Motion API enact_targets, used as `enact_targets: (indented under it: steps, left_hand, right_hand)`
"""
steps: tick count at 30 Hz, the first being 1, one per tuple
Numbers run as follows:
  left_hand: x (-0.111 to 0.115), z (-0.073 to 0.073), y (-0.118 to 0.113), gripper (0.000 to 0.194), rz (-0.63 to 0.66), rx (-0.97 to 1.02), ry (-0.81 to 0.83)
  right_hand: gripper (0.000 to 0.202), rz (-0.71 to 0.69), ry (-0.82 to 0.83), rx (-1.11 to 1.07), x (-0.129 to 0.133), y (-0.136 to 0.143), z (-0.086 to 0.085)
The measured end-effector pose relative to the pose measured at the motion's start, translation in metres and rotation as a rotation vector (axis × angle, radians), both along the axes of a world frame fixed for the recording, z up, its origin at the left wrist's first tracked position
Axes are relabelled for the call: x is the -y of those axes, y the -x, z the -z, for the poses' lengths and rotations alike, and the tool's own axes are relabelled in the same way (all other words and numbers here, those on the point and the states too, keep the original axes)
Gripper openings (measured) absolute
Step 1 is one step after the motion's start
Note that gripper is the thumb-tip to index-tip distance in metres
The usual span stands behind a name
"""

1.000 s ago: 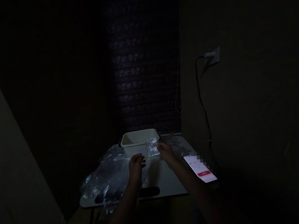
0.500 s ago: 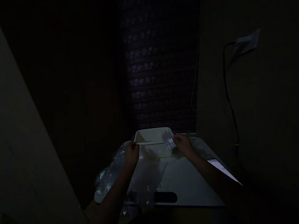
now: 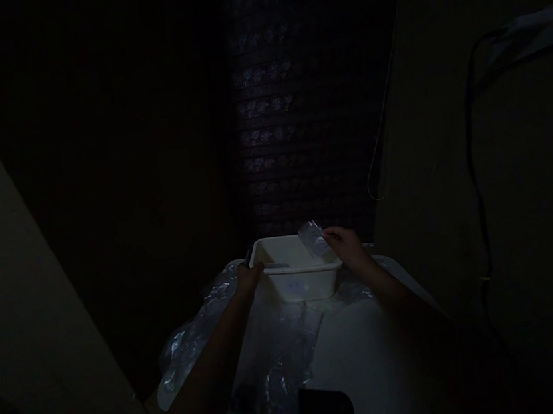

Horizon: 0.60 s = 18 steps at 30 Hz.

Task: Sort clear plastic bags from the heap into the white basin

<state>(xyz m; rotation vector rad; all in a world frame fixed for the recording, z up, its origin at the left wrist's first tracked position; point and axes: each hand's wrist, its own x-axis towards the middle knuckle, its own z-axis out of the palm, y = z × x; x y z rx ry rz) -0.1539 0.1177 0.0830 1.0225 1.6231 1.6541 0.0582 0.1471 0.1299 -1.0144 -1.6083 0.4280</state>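
Dimly lit throughout, dark slatted blind (image 3: 267, 107) behind, white table (image 3: 359, 348) bearing clear plastic film (image 3: 187, 342) and white rectangular tub (image 3: 306, 285), clear packet (image 3: 312, 237) pinched at its mouth in right hand (image 3: 348, 245), left hand (image 3: 249, 281) at corner, grip unclear.

Dim room, likely home: slatted blind (image 3: 267, 134), wall socket (image 3: 544, 26) with cord (image 3: 476, 182), small table (image 3: 359, 351).

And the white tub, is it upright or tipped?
Upright: the white tub has its opening facing up and its base on the table, the left hand by its rim.
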Motion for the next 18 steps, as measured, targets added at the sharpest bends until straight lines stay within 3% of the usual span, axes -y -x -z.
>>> enact_targets:
  steps: [7,13,18]
  left_hand:
    - [0.009,0.009,0.007,0.045,0.087,-0.131,-0.012]
    - [0.034,0.015,0.005,0.053,0.14,-0.284,-0.145]
    - [0.045,0.019,0.006,0.054,0.157,-0.384,-0.179]
  right_hand:
    - [0.014,-0.112,0.008,0.199,-0.017,0.016,-0.002]
    - [0.018,-0.196,0.037,0.364,-0.014,0.05,0.01]
    - [0.019,-0.367,0.109,0.466,-0.008,0.072,0.016]
